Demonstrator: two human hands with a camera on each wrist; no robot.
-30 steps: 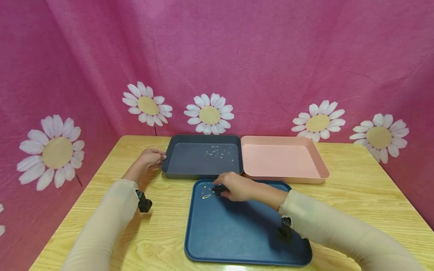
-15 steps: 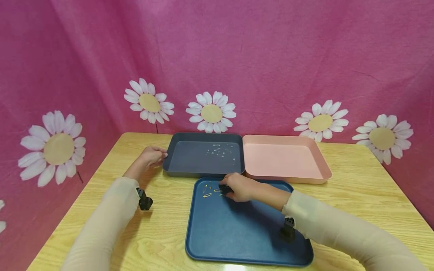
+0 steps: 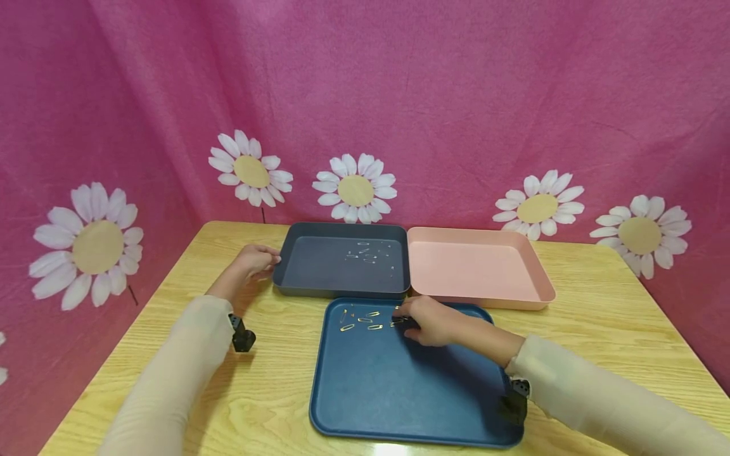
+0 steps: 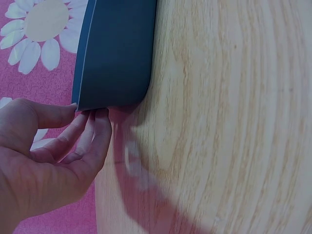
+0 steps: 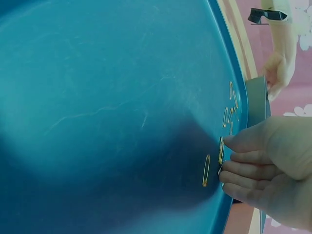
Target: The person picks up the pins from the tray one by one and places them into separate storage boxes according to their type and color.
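Note:
My left hand grips the left end of the dark grey tray. In the left wrist view its thumb lies at the rim and its fingers against the outer wall. My right hand reaches over the far part of the blue tray, fingers pointing left and down. Gold safety pins lie scattered left of it. In the right wrist view one safety pin lies beside the fingertips and another shows at the gap between thumb and fingers. The fingers look relaxed, with the thumb apart.
Several small silver pins lie in the right part of the dark grey tray. A pink tray stands right beside it. All three trays sit on a wooden table, with a pink flowered cloth behind it.
My right hand has moved right across the blue tray, and more gold safety pins show to its left. My left hand stays at the dark grey tray.

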